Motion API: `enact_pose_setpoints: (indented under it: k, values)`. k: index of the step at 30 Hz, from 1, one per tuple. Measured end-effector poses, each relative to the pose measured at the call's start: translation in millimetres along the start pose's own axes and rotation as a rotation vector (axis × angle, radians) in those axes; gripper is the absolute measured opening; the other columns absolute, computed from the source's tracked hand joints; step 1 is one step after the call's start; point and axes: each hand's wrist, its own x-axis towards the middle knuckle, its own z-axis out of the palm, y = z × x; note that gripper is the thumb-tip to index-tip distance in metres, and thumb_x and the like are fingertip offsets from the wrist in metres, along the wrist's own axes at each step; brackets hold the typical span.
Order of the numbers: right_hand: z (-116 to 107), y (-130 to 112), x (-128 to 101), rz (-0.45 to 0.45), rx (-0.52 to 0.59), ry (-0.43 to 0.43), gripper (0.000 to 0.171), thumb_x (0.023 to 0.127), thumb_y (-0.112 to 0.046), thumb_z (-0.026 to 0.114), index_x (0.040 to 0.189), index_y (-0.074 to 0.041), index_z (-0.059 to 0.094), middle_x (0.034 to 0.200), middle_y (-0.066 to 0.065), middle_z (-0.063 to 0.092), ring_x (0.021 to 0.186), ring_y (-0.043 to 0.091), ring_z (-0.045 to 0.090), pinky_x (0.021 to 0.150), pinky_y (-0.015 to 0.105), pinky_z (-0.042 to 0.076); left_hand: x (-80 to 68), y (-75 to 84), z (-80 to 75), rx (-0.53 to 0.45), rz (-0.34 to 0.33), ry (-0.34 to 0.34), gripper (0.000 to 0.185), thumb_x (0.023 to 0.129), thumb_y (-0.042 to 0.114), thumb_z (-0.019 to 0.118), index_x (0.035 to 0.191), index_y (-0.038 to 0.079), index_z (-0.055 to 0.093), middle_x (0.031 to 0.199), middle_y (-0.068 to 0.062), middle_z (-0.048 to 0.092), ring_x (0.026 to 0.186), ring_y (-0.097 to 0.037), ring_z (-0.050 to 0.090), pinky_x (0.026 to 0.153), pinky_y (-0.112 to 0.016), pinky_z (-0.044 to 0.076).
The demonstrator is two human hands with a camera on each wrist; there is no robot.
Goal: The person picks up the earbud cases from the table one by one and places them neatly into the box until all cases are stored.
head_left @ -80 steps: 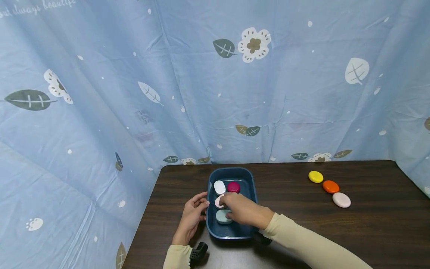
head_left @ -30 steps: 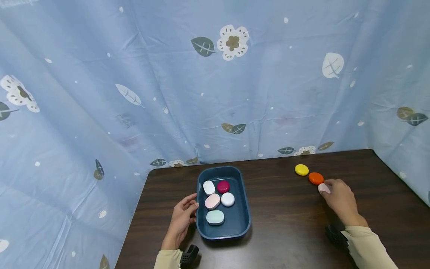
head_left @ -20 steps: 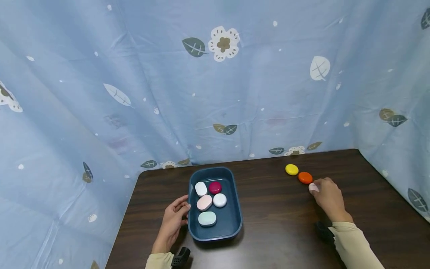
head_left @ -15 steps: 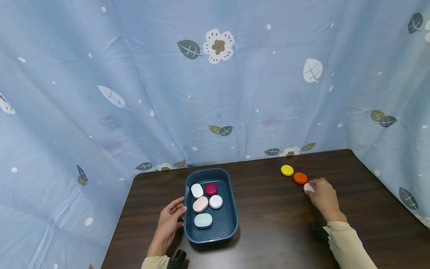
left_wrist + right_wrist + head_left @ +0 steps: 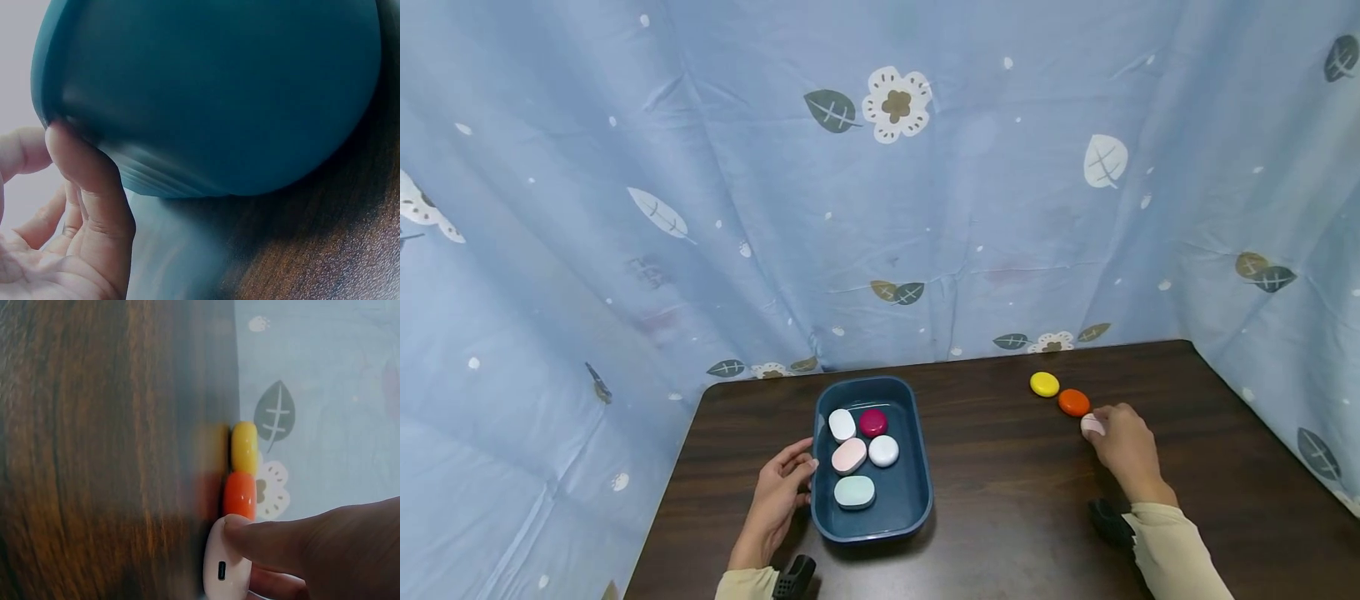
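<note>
right hand is curling its fingers round the pale pink case, thumb side over the top, pinching it where it is lying on the dark table. the case is sitting right at the fingertips, on the far-left side of this hand, last in a short row: the orange case is lying just beyond it, close or touching, and the yellow case is lying beyond that. in the right wrist view the pink case's long axis is running in line with the row and a small port is showing on its edge.

left hand is resting well apart from the row, fingers loosely curved, tips touching the near-left outer wall of the blue tray; it is not gripping the rim. inside the tray, just past those fingertips, five cases are lying: white oval, magenta, white round, pink, mint.

the right hand is by far the nearer one to the pink case; the tray is lying well off to its left.
</note>
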Motion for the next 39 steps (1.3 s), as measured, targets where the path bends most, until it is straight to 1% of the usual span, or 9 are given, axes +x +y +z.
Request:
enact_pose_setpoints:
  k: [12, 19, 23, 27, 32, 39]
  values:
    - [1.4, 0.9, -0.6, -0.022, -0.033, 0.017, 0.043, 0.090, -0.001, 0.079, 0.122, 0.022, 0.062, 0.120, 0.042, 0.054, 0.103, 0.056, 0.060, 0.094, 0.070, 0.049, -0.1, 0.6, 0.1, 0.006, 0.000, 0.005, 0.044, 0.103, 0.006, 0.063, 0.146, 0.002, 0.058, 0.104, -0.008, 0.060, 0.081, -0.020, 0.056, 0.060, -0.027, 0.054]
    - [1.5, 3.1, -1.4, -0.043, -0.028, 0.016, 0.043, 0.091, -0.001, 0.079, 0.121, 0.023, 0.062, 0.122, 0.043, 0.054, 0.105, 0.056, 0.059, 0.095, 0.071, 0.048, -1.4, 1.8, -0.8, 0.003, 0.013, -0.006, 0.044, 0.103, 0.006, 0.062, 0.147, 0.000, 0.057, 0.105, -0.008, 0.060, 0.081, -0.019, 0.056, 0.059, -0.027, 0.054]
    - [-1.8, 2.2, -0.9, -0.044, -0.026, -0.013, 0.045, 0.092, -0.003, 0.078, 0.124, 0.023, 0.060, 0.124, 0.044, 0.054, 0.105, 0.056, 0.058, 0.097, 0.072, 0.048, -1.2, 2.0, -0.8, -0.003, 0.004, -0.001, 0.044, 0.103, 0.006, 0.062, 0.146, 0.000, 0.057, 0.105, -0.008, 0.060, 0.081, -0.020, 0.056, 0.060, -0.027, 0.054]
    - [-5.1, 1.7, 0.2, -0.013, -0.017, -0.056, 0.048, 0.093, -0.004, 0.077, 0.128, 0.022, 0.057, 0.128, 0.045, 0.052, 0.108, 0.057, 0.056, 0.100, 0.073, 0.045, -0.6, 2.3, -1.6, -0.003, -0.001, -0.005, 0.044, 0.103, 0.006, 0.062, 0.147, 0.001, 0.057, 0.105, -0.008, 0.060, 0.081, -0.020, 0.056, 0.060, -0.027, 0.054]
    - [-4.1, 2.9, 0.7, -0.012, -0.009, -0.073, 0.049, 0.094, -0.005, 0.077, 0.129, 0.021, 0.055, 0.129, 0.046, 0.052, 0.108, 0.057, 0.055, 0.099, 0.073, 0.045, -1.2, 1.6, -2.6, -0.021, 0.009, -0.014, 0.046, 0.103, 0.005, 0.061, 0.148, 0.000, 0.055, 0.103, -0.006, 0.060, 0.080, -0.019, 0.055, 0.058, -0.026, 0.053]
    - [-6.4, 0.5, -2.3, -0.010, 0.005, -0.125, 0.052, 0.095, -0.009, 0.077, 0.131, 0.020, 0.054, 0.128, 0.044, 0.052, 0.105, 0.055, 0.055, 0.098, 0.073, 0.045, -1.3, 0.3, -2.7, -0.009, 0.018, -0.016, 0.045, 0.104, 0.007, 0.062, 0.148, 0.000, 0.056, 0.104, -0.006, 0.060, 0.081, -0.019, 0.055, 0.060, -0.027, 0.054]
